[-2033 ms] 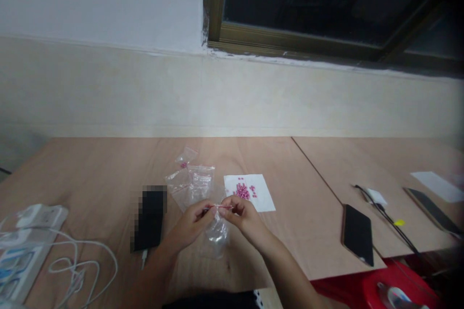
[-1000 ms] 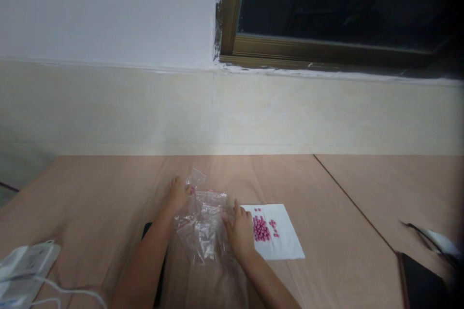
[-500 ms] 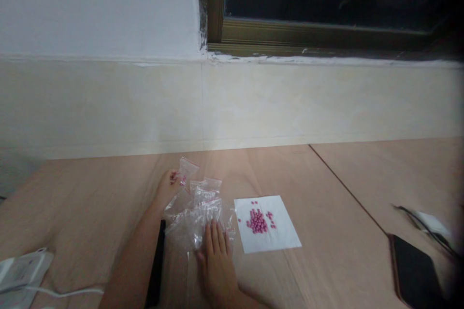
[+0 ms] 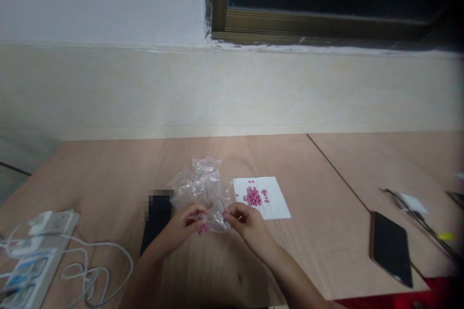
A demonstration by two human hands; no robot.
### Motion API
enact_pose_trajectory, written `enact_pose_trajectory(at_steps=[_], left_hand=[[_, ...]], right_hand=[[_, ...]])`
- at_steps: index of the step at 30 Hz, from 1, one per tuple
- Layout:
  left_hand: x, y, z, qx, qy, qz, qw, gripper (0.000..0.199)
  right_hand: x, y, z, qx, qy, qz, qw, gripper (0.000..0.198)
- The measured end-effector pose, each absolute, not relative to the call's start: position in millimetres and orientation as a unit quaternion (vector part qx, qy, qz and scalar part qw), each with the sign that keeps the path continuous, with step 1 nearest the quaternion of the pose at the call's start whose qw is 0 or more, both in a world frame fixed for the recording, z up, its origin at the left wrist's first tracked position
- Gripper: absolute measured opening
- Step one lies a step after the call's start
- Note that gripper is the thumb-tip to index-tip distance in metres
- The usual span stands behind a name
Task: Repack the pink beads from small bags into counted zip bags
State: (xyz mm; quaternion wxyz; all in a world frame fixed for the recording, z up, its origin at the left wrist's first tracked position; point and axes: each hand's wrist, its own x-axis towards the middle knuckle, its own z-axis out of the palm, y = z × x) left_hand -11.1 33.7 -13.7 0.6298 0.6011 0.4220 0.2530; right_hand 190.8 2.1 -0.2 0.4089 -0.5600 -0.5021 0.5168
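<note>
My left hand point(image 4: 184, 229) is closed in a pinch on a small clear zip bag, with several pink beads point(image 4: 203, 228) bunched at its fingertips. Thumb and forefinger of my right hand point(image 4: 250, 224) pinch the bag's other side, where a thin reddish strip shows. Just beyond both hands lies a heap of clear zip bags point(image 4: 201, 183), overlapping one another; where the held bag ends against them is hard to make out. A white paper sheet point(image 4: 277, 203) to the right of the heap carries a cluster of pink beads point(image 4: 253, 196).
A black object point(image 4: 157, 222) lies left of the bags, partly behind my left forearm. Further left is a white power strip point(image 4: 43, 260) with looped cables point(image 4: 87, 275). At the right are a dark phone point(image 4: 390, 248) and a black cable point(image 4: 409, 207).
My left hand has come back toward me with the beaded bag. My right hand has lifted off the bag heap and now pinches the held bag. The view has shifted.
</note>
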Motion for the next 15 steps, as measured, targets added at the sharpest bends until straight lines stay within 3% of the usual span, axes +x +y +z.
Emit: enact_pose_trajectory(at_steps=[4,7,10,15], left_hand=[[-10.2,28.9,-11.5,0.611,0.421,0.242,0.625,0.023],[-10.2,26.7,-1.7,0.657,0.454,0.282,0.532,0.027],[-3.0,16.9,11.1,0.686,0.481,0.3,0.456,0.017],[19.6,-3.4,13.9,0.666,0.391,0.166,0.613,0.021]], right_hand=[[199.7,-10.2,4.4,-0.523,-0.465,0.609,0.374,0.028],[200.8,-17.7,10.8,-0.519,-0.45,0.639,0.347,0.033],[197.8,-21.4,16.2,-0.511,-0.455,0.637,0.356,0.032],[189.5,-22.6,11.2,-0.475,-0.439,0.673,0.358,0.034]])
